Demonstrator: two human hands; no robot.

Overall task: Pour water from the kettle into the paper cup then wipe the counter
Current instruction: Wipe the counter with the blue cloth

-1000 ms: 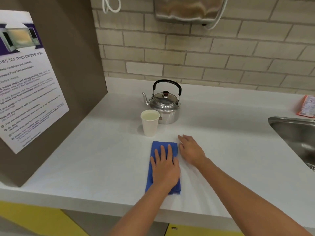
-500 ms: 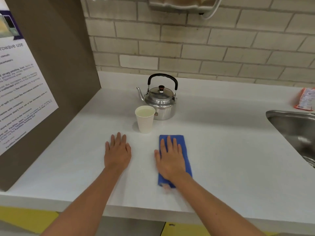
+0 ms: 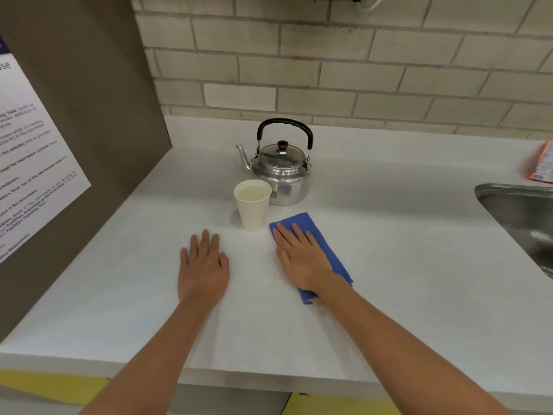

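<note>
I see the folded blue cloth [image 3: 311, 253] lying angled on the white counter [image 3: 404, 265], just right of the paper cup [image 3: 253, 208], my right hand [image 3: 302, 259] pressed flat and spread on it, left hand [image 3: 203, 268] flat, holding nothing, on bare counter. Open counter left and right; sink [image 3: 520, 217] at the right edge. Cup nearly full of water, steel kettle [image 3: 279, 172] lidded, touching behind it.

cup [image 3: 253, 208] before kettle [image 3: 281, 172] (touching), cloth [image 3: 323, 250] right

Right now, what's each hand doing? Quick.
Left hand: open, flat on the counter, holding nothing.
Right hand: open, palm pressed flat on the blue cloth, not gripping it.
</note>
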